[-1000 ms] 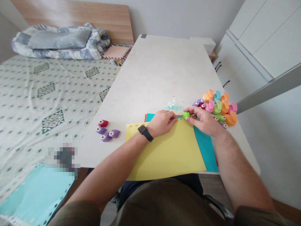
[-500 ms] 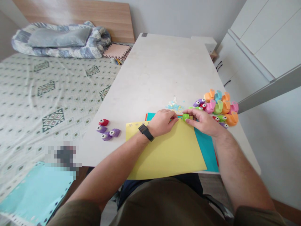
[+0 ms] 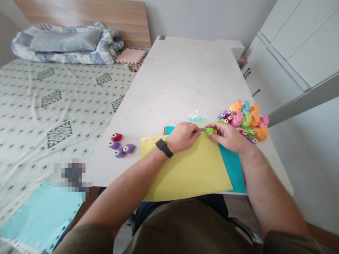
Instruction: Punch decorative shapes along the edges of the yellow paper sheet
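My right hand (image 3: 227, 135) grips a small green craft punch (image 3: 209, 131) between thumb and fingers, at the far edge of a yellow sheet of paper (image 3: 190, 173). Just left of the punch, my left hand (image 3: 184, 135) has its fingers closed in a pinch on that same edge. Small cut-out shapes run along the sheet's far left edge, partly hidden by my left hand. Beneath the yellow sheet lies a teal sheet (image 3: 233, 165), with a red edge showing under it. Loose blue, white and yellow punched bits (image 3: 196, 118) are heaped just beyond the papers.
Several purple punches (image 3: 129, 148) and a red punch (image 3: 116, 136) sit at the table's left. Crowded at the right are more punches, including a large orange one (image 3: 261, 134). A light-blue sheet with punched edges (image 3: 39, 215) lies at lower left, by a patterned bed (image 3: 26, 106).
Hardly anything differs. The view has shifted very slightly; both hands, the green craft punch and the yellow paper keep their places.
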The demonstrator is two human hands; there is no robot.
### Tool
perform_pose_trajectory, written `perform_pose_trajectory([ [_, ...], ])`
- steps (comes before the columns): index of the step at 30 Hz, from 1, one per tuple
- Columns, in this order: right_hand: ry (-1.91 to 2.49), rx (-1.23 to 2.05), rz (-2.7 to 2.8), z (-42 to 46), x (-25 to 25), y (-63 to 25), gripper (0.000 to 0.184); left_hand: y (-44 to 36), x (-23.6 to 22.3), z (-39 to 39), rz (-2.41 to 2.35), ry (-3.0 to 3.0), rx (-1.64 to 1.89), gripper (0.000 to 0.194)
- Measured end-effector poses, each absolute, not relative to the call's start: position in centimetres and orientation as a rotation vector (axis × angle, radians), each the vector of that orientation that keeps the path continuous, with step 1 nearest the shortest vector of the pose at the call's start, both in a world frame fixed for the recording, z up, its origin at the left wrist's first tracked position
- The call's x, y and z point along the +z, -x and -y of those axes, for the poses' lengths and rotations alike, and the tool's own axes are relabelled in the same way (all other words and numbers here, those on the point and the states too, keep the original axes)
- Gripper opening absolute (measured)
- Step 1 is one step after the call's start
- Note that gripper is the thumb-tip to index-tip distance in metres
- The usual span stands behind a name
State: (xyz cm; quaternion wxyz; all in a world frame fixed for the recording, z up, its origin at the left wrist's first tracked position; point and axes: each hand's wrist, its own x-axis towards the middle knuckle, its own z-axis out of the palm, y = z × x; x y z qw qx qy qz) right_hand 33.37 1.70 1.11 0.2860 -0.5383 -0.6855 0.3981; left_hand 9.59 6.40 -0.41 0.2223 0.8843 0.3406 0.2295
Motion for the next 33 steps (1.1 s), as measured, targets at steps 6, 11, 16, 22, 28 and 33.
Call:
perform_pose_trajectory([
  [6,1.492,1.012,1.875,-1.72,1.29,-33.1,0.036,-9.59,-0.45,-6.36,-0.935,-2.442,0.637,0.016],
  [11,1.514,0.974,1.892,-1.77,1.19,-32.99,0.034,-9.58,-0.46,-6.38,-0.937,-2.441,0.633,0.015],
  [16,1.515,0.971,1.882,-1.78,1.34,-32.96,0.032,-9.55,-0.51,-6.41,-0.931,-2.439,0.641,0.015],
  [22,1.536,0.968,1.879,-1.8,1.38,-32.83,0.031,-9.58,-0.63,-6.39,-0.924,-2.443,0.639,0.016],
  [28,1.548,0.934,1.899,-1.82,1.35,-32.77,0.031,-9.56,-0.53,-6.4,-0.929,-2.429,0.632,0.015],
  [33,1.554,0.895,1.915,-1.96,1.16,-32.73,0.032,-9.53,-0.34,-6.51,-0.912,-2.421,0.634,0.03],
])
